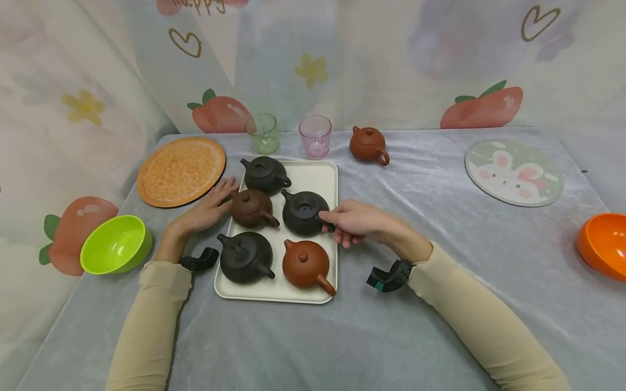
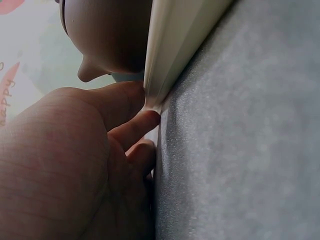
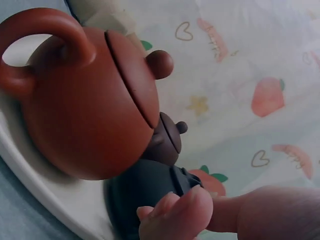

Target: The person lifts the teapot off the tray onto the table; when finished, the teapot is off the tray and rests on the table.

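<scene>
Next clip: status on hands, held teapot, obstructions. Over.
Right hand pinching middle-right black teapot at its handle. Left hand touching tray's left edge. Black teapot upright, top uncovered. Reddish teapot close on near side, could crowd it.

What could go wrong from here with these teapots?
The right hand pinches a black teapot by its handle, so that pot might swing into the red teapot close by. If tipped, the black one's lid could slide off. The left hand, touching the tray, might nudge it and jostle what stands there.
</scene>
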A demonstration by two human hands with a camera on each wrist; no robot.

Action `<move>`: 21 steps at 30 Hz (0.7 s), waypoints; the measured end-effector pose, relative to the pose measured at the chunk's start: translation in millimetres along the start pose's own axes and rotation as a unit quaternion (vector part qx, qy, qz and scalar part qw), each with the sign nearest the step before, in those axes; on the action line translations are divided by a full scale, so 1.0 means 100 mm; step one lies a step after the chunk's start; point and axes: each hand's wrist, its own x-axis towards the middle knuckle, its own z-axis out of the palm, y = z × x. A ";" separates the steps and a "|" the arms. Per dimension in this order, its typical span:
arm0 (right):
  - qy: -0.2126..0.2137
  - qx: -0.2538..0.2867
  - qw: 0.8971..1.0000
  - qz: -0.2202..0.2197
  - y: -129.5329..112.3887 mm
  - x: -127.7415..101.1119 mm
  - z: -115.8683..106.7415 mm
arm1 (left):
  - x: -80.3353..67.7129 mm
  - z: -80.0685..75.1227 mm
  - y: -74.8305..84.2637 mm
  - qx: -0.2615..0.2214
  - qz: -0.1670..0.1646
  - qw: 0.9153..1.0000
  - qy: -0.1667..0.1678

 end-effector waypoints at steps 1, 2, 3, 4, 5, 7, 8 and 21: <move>0.000 0.003 1.000 0.002 0.00 0.01 0.01 | 0.00 0.00 0.00 0.000 -0.001 1.000 0.000; 0.001 0.006 1.000 0.003 0.01 0.02 0.02 | 0.00 0.00 -0.01 -0.001 -0.003 1.000 0.000; 0.002 0.008 1.000 0.006 0.01 0.03 0.02 | 0.00 0.00 -0.01 0.000 -0.004 1.000 -0.001; 0.003 0.010 1.000 0.006 0.02 0.04 0.03 | 0.00 0.00 -0.02 0.000 -0.007 1.000 -0.001; 0.005 0.010 1.000 0.007 0.02 0.04 0.04 | 0.00 0.00 -0.02 0.000 -0.009 1.000 -0.002; 0.008 0.006 1.000 0.006 0.03 0.06 0.06 | 0.01 0.00 -0.02 0.000 -0.012 1.000 -0.002; 0.011 0.003 1.000 0.004 0.03 0.06 0.07 | 0.01 0.00 -0.02 0.001 -0.012 1.000 -0.003; 0.031 -0.008 0.999 -0.011 0.01 0.07 0.10 | 0.02 -0.01 -0.05 -0.003 -0.002 1.000 -0.004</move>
